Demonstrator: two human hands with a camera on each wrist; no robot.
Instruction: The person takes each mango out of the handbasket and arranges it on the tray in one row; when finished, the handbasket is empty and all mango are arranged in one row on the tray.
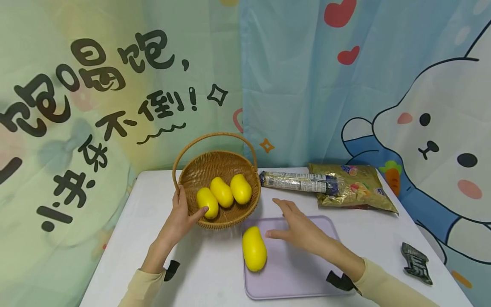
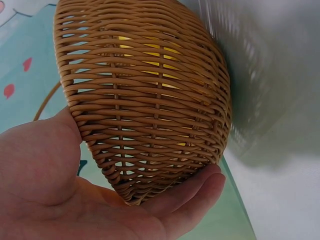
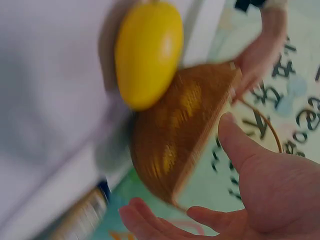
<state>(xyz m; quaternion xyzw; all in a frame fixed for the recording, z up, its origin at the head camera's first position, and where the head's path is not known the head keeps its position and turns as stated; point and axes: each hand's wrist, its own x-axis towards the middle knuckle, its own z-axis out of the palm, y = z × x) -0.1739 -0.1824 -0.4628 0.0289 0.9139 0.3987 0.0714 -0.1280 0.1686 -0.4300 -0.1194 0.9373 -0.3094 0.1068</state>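
Note:
My left hand grips the left rim of a brown wicker basket, its thumb inside and its fingers around the outside wall. The basket is tilted towards me, and three yellow mangoes lie in it. In the left wrist view the weave covers most of them. Another mango rests on the left side of a pale purple tray. Above that tray hangs my right hand, fingers spread and holding nothing, between the basket and the tray's right part.
Behind the tray, a long silver and blue packet lies partly over a gold bag. A small black wrapper lies at the table's right. A printed curtain hangs along the table's back edge.

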